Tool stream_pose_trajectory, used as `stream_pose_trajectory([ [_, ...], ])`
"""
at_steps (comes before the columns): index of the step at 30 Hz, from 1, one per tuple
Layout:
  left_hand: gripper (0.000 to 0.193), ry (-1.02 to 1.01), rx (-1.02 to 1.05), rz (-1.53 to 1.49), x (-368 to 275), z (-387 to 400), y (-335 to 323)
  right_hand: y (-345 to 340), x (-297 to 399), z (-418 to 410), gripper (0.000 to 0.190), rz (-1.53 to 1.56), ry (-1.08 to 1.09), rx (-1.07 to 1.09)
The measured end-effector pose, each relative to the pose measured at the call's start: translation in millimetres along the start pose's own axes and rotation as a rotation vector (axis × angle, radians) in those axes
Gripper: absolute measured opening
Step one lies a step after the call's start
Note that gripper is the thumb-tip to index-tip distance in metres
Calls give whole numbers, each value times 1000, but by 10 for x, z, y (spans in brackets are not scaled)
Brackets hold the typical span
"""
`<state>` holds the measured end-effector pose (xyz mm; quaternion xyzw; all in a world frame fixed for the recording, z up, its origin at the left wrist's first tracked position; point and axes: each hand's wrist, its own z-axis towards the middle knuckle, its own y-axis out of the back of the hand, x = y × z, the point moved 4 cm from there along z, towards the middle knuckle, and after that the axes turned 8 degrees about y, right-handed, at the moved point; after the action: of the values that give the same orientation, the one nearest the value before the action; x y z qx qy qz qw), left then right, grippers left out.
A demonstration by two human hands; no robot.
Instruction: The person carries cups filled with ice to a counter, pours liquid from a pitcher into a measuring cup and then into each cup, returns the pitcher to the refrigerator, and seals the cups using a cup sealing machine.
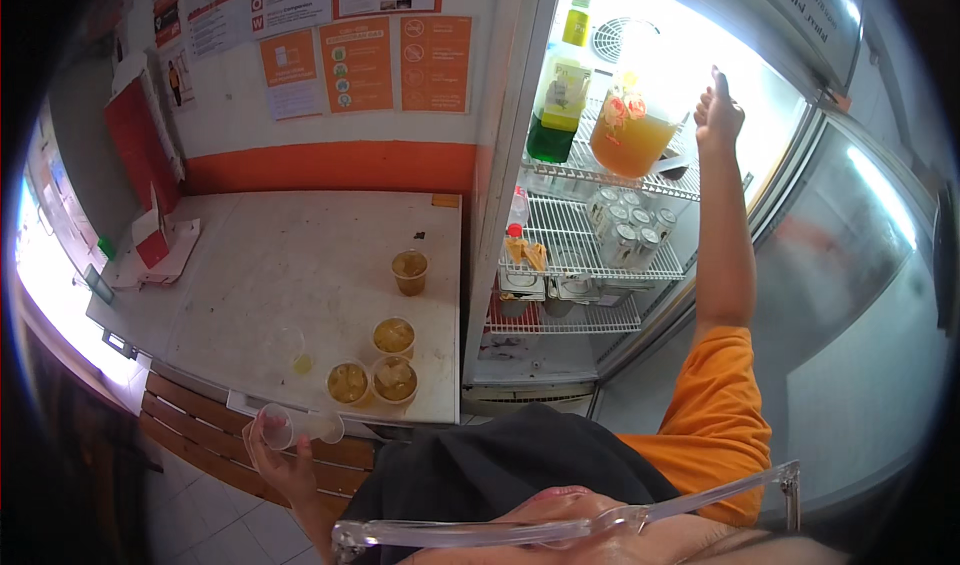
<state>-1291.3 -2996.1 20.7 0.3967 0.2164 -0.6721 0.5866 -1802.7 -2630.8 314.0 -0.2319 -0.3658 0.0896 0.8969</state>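
My left hand [285, 449] holds a clear plastic cup [278, 426]; a second clear cup [326, 425] lies sideways beside it. Several cups of amber drink with ice stand on the white table, among them a front cup [348, 382] and a back cup [410, 272]. My right hand [718, 114] is raised inside the lit fridge, right of a clear jug [636, 133] of orange-brown drink with painted flowers. Its thumb or a finger points up; whether it grips anything cannot be told in the glare. A bottle of green liquid [559, 99] stands left of the jug.
Lower wire shelves [562, 235] hold several cans [630, 223] and lidded containers [521, 283]. The fridge's glass door [847, 265] stands open at the right. A clear lid or cup and a small yellowish spot lie on the table [247, 295]. A wooden slatted bench [195, 434] is below its front edge.
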Motion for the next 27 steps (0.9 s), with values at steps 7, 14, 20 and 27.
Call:
stream_pose_trajectory([
  [7,56,16,-2,-39,90,-61,114,-158,-546,153,32,-76,-19,-125],
  [14,58,38,114,-42,176,114,31,-149,-441,111,51,-525,20,149],
  [20,61,-8,212,-118,244,410,-61,630,1287,-1144,35,-1257,1679,266],
  [27,63,-154,317,-122,320,988,-239,1526,2686,-3505,50,-1339,1625,-876],
])
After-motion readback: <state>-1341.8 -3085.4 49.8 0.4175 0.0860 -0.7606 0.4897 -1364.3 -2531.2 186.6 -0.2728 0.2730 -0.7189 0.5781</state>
